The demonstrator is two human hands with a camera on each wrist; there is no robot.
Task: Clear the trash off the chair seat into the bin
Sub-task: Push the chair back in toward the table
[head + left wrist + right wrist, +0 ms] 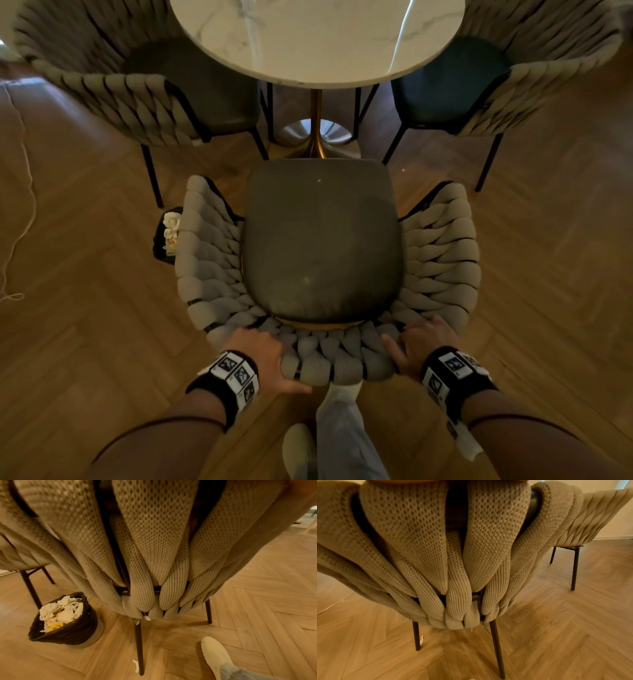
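Observation:
A chair with a dark grey seat (pixel 322 240) and a woven beige backrest (pixel 329 356) stands in front of me. A few tiny pale specks lie on the seat. My left hand (pixel 270 359) grips the top of the backrest on its left side, thumb behind. On the right side my right hand (pixel 416 342) grips the same rim. Both wrist views show the knitted back of the chair (pixel 154 547) (pixel 453 547) from close up. A small bin (pixel 68 622) with a dark liner, full of crumpled white paper, stands on the floor left of the chair (pixel 168 236).
A round marble table (pixel 315 37) on a brass pedestal stands beyond the chair, with two more woven chairs (pixel 137 92) (pixel 496 78) at its sides. A white paper scrap (pixel 136 665) lies on the wooden floor by a chair leg. My foot (pixel 214 654) is behind the chair. A white cord (pixel 20 192) runs at far left.

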